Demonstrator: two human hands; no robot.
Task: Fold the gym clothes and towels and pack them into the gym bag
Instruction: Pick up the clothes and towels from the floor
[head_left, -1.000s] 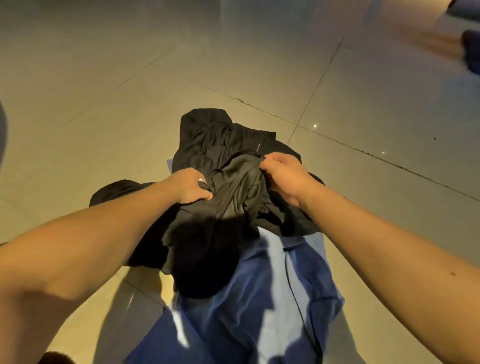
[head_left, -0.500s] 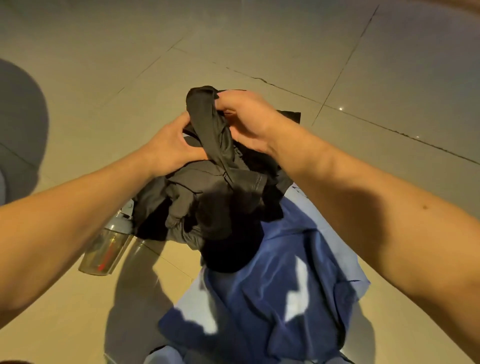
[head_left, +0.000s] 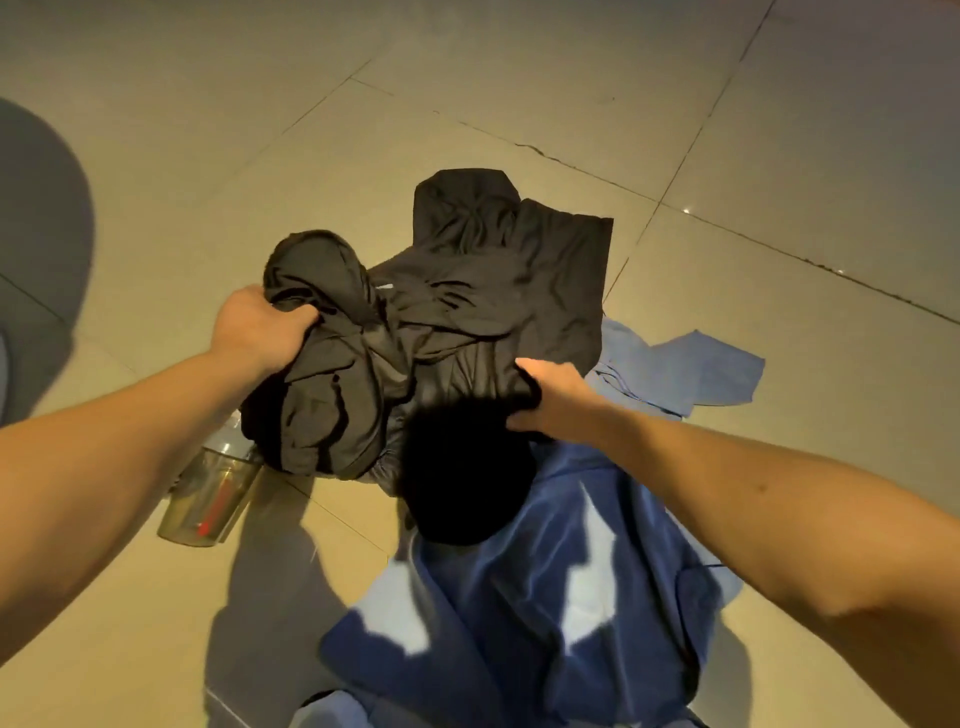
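Right now the step in hand looks to be spreading the black garment (head_left: 493, 291) flat so that it can be folded. It lies crumpled on the tiled floor (head_left: 467, 78). Its far part reaches toward a tile joint, and its near part is draped over a blue cloth (head_left: 571, 571) that spreads toward the near edge of the view. The left hand (head_left: 257, 332) is clenched round a bunched wad of black fabric at the garment's left side. The right hand (head_left: 556, 402) pinches the near edge of the same garment, thumb on top and fingers tucked under, just above the blue cloth.

To do this well, I judge, the two hands should draw apart and pull the fabric taut. That would take out the twisted ridge running between them before any crease is made. The wad in the left hand needs shaking loose; whether it is a sleeve, a leg or a hem cannot be told. Laying the garment on bare tile beyond the blue cloth would give a flatter bed and stop the two pieces folding together. A clear bottle (head_left: 213, 493) lies on its side just beside the garment's left edge, partly under the left forearm, and a sweep of cloth could roll it. The gym bag is not in view, so packing looks some way off.
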